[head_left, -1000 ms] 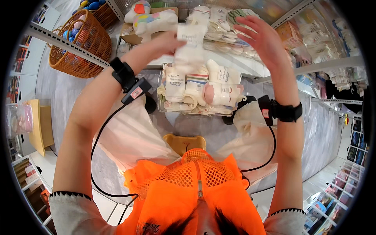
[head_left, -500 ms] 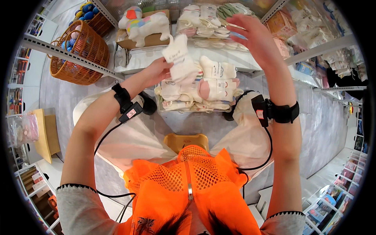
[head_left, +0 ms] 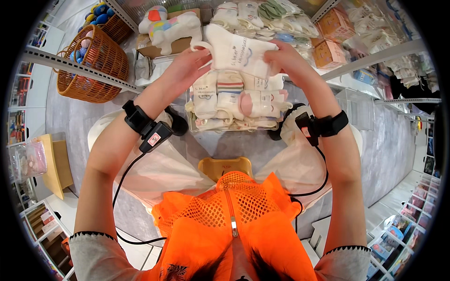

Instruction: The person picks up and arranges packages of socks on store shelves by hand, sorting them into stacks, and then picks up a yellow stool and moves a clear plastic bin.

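A pair of white socks point(head_left: 236, 50) in a printed paper band is held up over a clear bin point(head_left: 234, 128) of packed socks. My right hand point(head_left: 287, 58) is closed on the right end of the pair, thumb and fingers pinching it. My left hand point(head_left: 188, 68) is at the other end, beside the pale hanging loop, its fingers apart; whether a fingertip touches the loop is hard to tell. Below, cream socks point(head_left: 205, 100) with paper bands and a pink-and-white pair point(head_left: 262, 105) lie stacked in the bin.
Behind the bin, a shelf carries a white plush toy point(head_left: 176, 31), more sock packs point(head_left: 236, 16) and pink boxes point(head_left: 330, 54). A wicker basket point(head_left: 93, 65) stands left, past a metal shelf rail. Between my legs is a yellow stool point(head_left: 225, 166).
My right hand came down from above the shelf and took the right end of the white socks. My left hand's fingers have loosened, and the pair now lies stretched out sideways.
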The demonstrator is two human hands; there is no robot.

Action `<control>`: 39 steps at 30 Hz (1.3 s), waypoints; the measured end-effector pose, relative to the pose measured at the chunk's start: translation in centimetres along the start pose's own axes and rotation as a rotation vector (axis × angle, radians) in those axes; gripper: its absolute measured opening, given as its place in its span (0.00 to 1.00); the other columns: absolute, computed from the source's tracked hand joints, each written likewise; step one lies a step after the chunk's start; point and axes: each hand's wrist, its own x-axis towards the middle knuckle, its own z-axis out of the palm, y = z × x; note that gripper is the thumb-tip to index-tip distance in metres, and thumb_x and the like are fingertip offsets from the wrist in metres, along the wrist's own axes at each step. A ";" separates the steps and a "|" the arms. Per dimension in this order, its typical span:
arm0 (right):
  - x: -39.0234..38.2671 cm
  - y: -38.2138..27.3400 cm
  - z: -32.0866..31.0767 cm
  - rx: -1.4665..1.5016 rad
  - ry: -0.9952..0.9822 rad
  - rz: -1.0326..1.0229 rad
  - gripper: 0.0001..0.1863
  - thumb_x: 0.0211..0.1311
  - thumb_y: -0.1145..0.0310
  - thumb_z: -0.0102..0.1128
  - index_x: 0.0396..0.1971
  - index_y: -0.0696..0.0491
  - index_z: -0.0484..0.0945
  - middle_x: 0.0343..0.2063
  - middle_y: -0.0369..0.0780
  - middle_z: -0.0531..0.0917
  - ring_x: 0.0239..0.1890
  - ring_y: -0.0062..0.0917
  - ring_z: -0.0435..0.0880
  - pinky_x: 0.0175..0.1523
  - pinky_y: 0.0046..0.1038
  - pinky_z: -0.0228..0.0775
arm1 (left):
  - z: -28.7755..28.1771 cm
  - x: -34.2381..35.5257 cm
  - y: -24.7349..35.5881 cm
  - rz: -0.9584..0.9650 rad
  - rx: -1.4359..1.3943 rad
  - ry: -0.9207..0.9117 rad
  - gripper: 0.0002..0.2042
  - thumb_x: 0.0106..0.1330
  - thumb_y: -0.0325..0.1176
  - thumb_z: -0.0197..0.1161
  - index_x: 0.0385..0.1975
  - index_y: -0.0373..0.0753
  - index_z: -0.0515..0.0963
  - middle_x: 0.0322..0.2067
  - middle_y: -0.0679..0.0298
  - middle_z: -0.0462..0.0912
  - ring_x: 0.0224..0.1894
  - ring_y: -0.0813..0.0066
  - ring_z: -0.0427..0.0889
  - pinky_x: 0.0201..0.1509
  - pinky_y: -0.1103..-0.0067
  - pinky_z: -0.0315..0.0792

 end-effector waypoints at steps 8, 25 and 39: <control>3.6 9.0 -1.5 -0.213 0.171 0.306 0.27 0.37 0.75 0.53 0.46 0.62 0.69 0.26 0.42 0.77 0.27 0.29 0.76 0.25 0.30 0.66 | 0.5 0.4 -4.1 -0.284 0.103 -0.059 0.13 0.63 0.27 0.48 0.48 0.37 0.64 0.47 0.62 0.69 0.52 0.70 0.70 0.56 0.72 0.67; 1.9 15.8 0.1 -1.043 0.533 -0.197 0.27 0.42 0.72 0.57 0.48 0.57 0.68 0.56 0.55 0.58 0.56 0.46 0.60 0.58 0.38 0.57 | 2.1 4.3 -13.3 0.433 1.687 -0.054 0.23 0.53 0.27 0.52 0.52 0.33 0.62 0.55 0.51 0.61 0.58 0.54 0.59 0.58 0.62 0.57; 1.8 17.1 2.3 -1.238 -0.158 -0.002 0.50 0.48 0.50 0.51 0.62 0.59 0.34 0.62 0.56 0.31 0.64 0.52 0.25 0.61 0.56 0.25 | 2.4 4.6 -13.3 0.222 2.220 -0.894 0.29 0.51 0.29 0.53 0.56 0.30 0.59 0.63 0.58 0.49 0.66 0.57 0.43 0.61 0.68 0.56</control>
